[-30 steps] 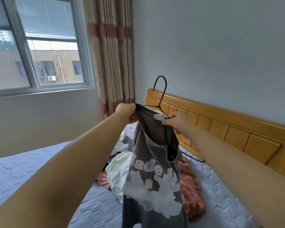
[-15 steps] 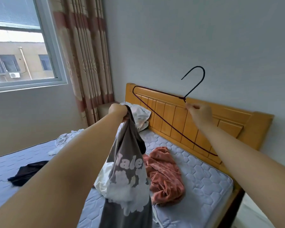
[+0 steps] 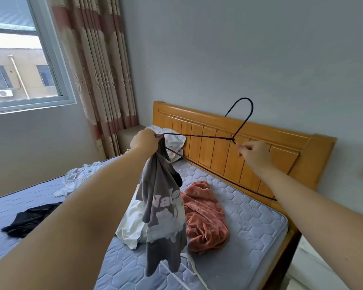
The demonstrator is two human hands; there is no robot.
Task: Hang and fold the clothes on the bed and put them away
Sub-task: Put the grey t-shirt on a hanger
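While the left grip (image 3: 145, 141) is clenching the bunched top of a grey T-shirt (image 3: 161, 206), the right grip (image 3: 255, 154) is pinching a dark wire hanger (image 3: 197, 136) between thumb and fingertips, just under its twisted neck. The hanger's hook is pointing up in front of the wall. One shoulder end of the hanger is meeting the left fist at the shirt's top, though whether it is inside the cloth cannot be told. The shirt is hanging in the air above the bed, its pale print showing letters that are reading roughly "Wale", the rest lost in the folds. Below it a white garment (image 3: 132, 225) and a salmon-pink garment (image 3: 203, 210) are lying crumpled side by side on the quilted blue mattress (image 3: 249, 227), and a white hanger (image 3: 189, 266) is lying just under the shirt's hem. A black garment (image 3: 29, 218) is lying well apart to the left, with a pale crumpled garment (image 3: 80, 178) beyond it. A white printed cloth (image 3: 174, 141) is resting against the wooden headboard (image 3: 260, 147), partly hidden by the left fist. A striped curtain (image 3: 96, 70) is hanging beside the window (image 3: 19, 59).
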